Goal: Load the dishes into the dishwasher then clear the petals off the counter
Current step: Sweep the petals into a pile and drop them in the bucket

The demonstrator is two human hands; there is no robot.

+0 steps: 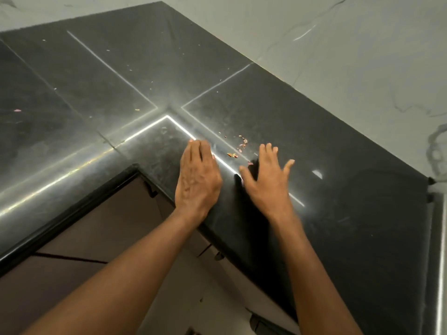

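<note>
A small cluster of pink-orange petals (239, 147) lies on the dark L-shaped counter (326, 146), just beyond my fingertips. My left hand (197, 176) lies flat near the inner corner, fingers straight and together, left of the petals. My right hand (267, 178) hovers with fingers spread and straight, right of and just below the cluster. One dark petal (250, 163) sits by my right index finger. Neither hand holds anything. A lone pink petal (17, 110) lies far left, and tiny crumbs (137, 109) dot the middle of the counter.
Pale marbled walls (338, 44) back the counter on the right and far side. Brown cabinet fronts (96, 226) show under the counter's inner edge. The counter ends at the right (429, 187). No dishes or dishwasher are in view.
</note>
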